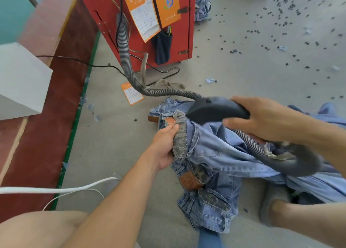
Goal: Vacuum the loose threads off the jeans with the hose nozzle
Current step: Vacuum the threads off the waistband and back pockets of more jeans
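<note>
My left hand (164, 144) pinches the jeans (215, 154) at the waistband, my right hand (265, 118) grips the hose nozzle (215, 110) just above it — mid-scene, over the floor. Soft, floppy denim, I judge — best held taut at the stiff waistband.

Left hand (165, 144) grips the waistband of the light-blue jeans (215, 154), bunched on the concrete floor (116, 139). Right hand (265, 118) holds the dark hose nozzle (213, 110) over the waistband. Ribbed hose (124, 49) runs back to a red cabinet (142, 23).
</note>
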The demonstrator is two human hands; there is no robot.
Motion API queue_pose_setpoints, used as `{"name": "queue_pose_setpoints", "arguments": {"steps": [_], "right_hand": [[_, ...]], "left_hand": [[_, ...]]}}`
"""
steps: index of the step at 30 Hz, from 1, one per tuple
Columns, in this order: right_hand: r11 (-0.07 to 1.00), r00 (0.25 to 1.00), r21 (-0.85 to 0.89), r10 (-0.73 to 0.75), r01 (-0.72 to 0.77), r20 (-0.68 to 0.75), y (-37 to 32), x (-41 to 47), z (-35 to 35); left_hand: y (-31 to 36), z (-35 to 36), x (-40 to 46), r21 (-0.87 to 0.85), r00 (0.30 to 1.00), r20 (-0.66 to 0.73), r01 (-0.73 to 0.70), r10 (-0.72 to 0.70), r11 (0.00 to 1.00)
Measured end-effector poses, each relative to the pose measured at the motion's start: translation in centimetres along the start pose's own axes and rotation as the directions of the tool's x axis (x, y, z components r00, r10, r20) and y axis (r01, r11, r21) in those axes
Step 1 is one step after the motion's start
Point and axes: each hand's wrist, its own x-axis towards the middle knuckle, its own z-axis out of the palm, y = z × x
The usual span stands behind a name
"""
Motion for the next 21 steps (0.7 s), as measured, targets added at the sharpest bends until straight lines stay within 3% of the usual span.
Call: {"name": "queue_pose_setpoints", "arguments": {"steps": [3, 5, 9, 12, 15, 18, 21], "right_hand": [[0.989, 0.971, -0.121, -0.055, 0.085, 0.234, -0.4, -1.6, -0.3], [0.979, 0.973, -0.163, -0.089, 0.125, 0.214, -0.8, -0.4, 1.2], [0.991, 0.999, -0.131, -0.037, 0.032, -0.032, -1.2, 1.7, 1.7], [0.998, 0.996, -0.055, -0.015, 0.020, 0.089, -0.2, -0.2, -0.5], [0.984, 0.979, -0.170, -0.018, 0.053, 0.202, -0.8, -0.5, 0.5], [0.988, 1.000, -0.154, 0.011, -0.008, 0.020, -1.5, 2.2, 2.5], [0.992, 0.989, -0.081, 0.089, -0.099, -0.114, -0.4, 2.4, 0.5]], "left_hand": [[0.2, 0.0, -0.2, 0.010, 1.000, 0.007, 0.011, -0.011, 1.000], [0.3, 0.1, -0.2, 0.035, 1.000, 0.021, 0.001, -0.001, 0.999], [0.3, 0.1, -0.1, 0.030, 1.000, 0.019, 0.011, -0.012, 0.999], [0.5, -0.1, -0.1, 0.028, 1.000, 0.020, 0.003, -0.004, 1.000], [0.4, -0.4, -0.1, 0.037, 1.000, 0.025, 0.011, -0.012, 0.999], [0.2, -0.8, 0.1, 0.042, 0.999, 0.044, 0.028, -0.030, 0.999], [0.1, -1.6, 0.6, 0.005, 0.999, -0.030, 0.032, -0.032, 0.999]]}}
